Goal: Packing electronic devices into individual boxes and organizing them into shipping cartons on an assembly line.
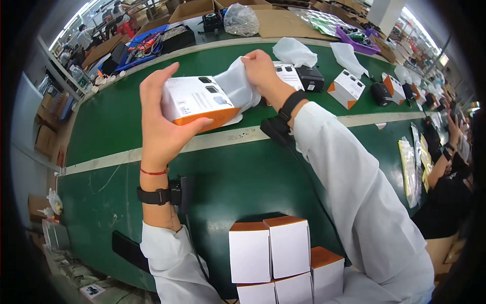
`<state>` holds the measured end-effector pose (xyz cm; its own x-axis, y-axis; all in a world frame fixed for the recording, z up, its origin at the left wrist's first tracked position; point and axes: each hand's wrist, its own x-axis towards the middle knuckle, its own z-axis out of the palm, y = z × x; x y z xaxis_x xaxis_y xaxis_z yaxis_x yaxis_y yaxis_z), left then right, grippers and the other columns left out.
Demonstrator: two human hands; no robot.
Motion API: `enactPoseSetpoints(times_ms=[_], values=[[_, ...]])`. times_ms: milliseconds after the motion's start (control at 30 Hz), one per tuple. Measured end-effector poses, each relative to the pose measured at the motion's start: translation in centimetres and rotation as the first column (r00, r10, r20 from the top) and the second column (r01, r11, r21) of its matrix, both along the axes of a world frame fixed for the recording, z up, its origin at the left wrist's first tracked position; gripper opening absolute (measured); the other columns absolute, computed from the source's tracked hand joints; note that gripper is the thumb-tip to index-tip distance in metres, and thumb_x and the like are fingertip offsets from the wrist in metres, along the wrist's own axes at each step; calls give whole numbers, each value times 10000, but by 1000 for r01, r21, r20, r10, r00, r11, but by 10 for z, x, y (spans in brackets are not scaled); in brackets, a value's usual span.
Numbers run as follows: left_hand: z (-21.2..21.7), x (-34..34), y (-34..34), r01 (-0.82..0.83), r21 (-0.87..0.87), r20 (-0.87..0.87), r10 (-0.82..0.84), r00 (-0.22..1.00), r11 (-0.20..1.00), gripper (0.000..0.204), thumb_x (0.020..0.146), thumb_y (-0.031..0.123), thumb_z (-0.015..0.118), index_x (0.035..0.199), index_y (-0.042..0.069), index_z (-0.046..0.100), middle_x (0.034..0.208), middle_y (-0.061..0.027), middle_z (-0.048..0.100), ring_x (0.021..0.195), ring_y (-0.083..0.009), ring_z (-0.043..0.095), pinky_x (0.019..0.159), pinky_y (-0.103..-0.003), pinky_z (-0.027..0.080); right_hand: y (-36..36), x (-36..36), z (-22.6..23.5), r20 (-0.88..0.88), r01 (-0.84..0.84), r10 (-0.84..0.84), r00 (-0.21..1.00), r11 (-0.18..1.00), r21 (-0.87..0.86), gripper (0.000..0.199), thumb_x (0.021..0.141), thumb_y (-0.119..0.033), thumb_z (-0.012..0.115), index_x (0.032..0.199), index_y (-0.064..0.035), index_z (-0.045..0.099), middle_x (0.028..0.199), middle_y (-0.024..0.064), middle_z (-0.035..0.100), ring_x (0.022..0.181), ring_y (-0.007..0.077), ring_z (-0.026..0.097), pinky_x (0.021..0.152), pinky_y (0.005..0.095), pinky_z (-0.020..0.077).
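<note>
My left hand (pixel 158 114) is wrapped round a small white and orange carton (pixel 195 99), thumb along its orange edge and fingers on the far side. In my right hand (pixel 262 73), a whitish translucent pouch (pixel 234 83) is pinched by its upper edge. The pouch lies against the carton's right end; whether part of it sits inside I cannot tell. Just beyond my right wrist stand another white carton (pixel 288 76) and a black boxy device (pixel 310 78). Both my wrists wear black straps with small black units and cables.
Several white cartons with orange tops (pixel 289 248) are stacked near my body. A black phone-like slab (pixel 130 251) lies left of them. More cartons (pixel 347 88), black devices (pixel 381 94) and loose pouches (pixel 295 52) line the right. A co-worker's arm (pixel 440 162) shows at far right.
</note>
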<state>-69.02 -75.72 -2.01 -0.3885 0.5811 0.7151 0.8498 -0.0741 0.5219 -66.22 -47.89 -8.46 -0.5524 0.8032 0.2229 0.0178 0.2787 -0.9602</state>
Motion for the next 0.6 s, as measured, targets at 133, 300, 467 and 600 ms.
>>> enactPoseSetpoints(times_ms=[133,300,467,600], values=[[3,11,0,-86,-20,-133,83,988,996,937,555,91,927,1414,108,553,1402,-118,491,1291,-301,526,1094,-405,440,4,-14,-7,107,-22,0,994,977,211,222,901,-185,704,1033,-15,651,999,195,696,944,353,678,865,432,531],[35,14,-25,-263,-32,-363,234,902,964,902,530,8,924,1364,134,606,1417,-126,493,1277,-336,529,1072,-433,465,-46,22,-4,161,-185,93,983,407,894,450,853,-270,783,1198,-44,604,1119,151,635,1035,342,636,878,456,520],[20,1,-23,-270,-7,-399,245,883,963,881,523,-18,922,1342,115,625,1439,-134,492,1300,-352,516,1079,-437,467,-85,39,-14,365,-333,-45,930,323,886,401,787,-230,797,1098,-68,601,1098,101,608,1049,310,626,833,455,524],[7,-17,-28,-334,-4,-360,311,880,942,849,545,32,941,1331,118,633,1437,-138,490,1319,-360,505,1096,-443,461,-69,35,-8,313,-295,-27,950,260,919,248,780,-157,749,967,-100,597,939,83,628,912,318,661,730,448,532]])
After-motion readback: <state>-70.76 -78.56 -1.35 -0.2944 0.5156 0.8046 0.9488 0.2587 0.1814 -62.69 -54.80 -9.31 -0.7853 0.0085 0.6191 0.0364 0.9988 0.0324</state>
